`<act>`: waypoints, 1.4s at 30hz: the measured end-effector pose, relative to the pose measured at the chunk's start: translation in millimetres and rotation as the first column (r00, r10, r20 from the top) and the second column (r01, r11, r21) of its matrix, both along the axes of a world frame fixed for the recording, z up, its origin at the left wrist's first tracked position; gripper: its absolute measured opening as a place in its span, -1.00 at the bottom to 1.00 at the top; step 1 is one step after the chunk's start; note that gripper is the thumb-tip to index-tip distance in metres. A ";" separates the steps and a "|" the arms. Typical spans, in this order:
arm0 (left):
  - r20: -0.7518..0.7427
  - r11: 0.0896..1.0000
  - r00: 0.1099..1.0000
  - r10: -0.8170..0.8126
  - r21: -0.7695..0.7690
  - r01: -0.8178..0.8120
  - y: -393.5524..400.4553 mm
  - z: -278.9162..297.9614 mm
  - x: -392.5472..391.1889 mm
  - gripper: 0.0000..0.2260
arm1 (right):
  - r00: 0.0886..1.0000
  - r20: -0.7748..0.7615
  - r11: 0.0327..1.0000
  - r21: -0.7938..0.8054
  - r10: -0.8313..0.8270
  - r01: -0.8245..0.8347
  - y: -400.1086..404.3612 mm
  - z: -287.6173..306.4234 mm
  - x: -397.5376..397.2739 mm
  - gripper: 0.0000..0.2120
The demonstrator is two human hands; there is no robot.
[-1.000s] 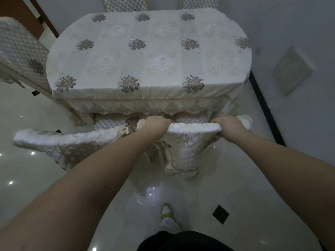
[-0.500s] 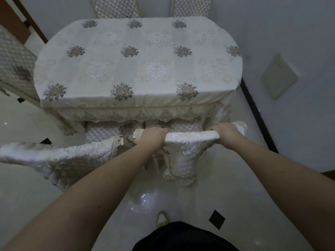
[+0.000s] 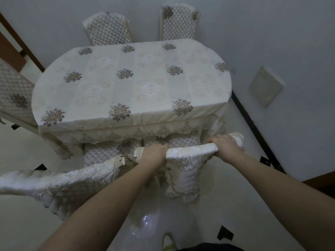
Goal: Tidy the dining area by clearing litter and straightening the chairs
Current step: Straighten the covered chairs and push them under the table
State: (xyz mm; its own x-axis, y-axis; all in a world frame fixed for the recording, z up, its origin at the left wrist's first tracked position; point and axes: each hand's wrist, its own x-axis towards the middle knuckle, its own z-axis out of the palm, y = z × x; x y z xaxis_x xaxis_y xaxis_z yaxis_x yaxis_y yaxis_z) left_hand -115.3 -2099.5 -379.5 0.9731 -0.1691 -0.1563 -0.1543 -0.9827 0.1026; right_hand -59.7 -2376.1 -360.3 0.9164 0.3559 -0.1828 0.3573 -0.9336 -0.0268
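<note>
A dining table (image 3: pixel 130 84) under a floral cloth, no lettering readable anywhere, stands by the wall. A covered chair (image 3: pixel 188 167) is tucked at its near edge, right of another chair (image 3: pixel 59 185). Both arms reach forward: left hand (image 3: pixel 154 153) and right hand (image 3: pixel 226 145) clench its top rail.

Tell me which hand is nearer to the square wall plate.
Right. The right hand grips the chair back at its end toward the wall plate; the left hand grips its far end.
</note>
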 end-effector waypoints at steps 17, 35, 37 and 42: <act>-0.138 0.986 0.982 0.132 0.124 -0.115 -7.9 4.7 4.0 -0.79 | 0.999 -0.044 0.998 0.057 0.021 -0.018 -4.0 -6.4 0.3 -0.71; 0.079 0.924 0.920 0.383 -0.032 -0.381 -31.7 8.7 -34.5 -0.56 | 0.987 -0.016 0.979 0.135 0.159 -0.156 -13.4 -5.8 6.7 -0.74; 0.070 0.917 0.914 0.399 -0.041 -0.397 -37.2 10.0 -43.1 -0.47 | 0.985 -0.036 0.977 0.133 0.171 -0.165 -15.5 -2.8 4.9 -0.69; -0.024 0.911 0.911 0.413 -0.016 -0.413 -51.7 7.4 -70.7 -0.19 | 0.990 -0.071 0.978 0.179 0.120 -0.105 -24.4 8.1 -17.1 -0.36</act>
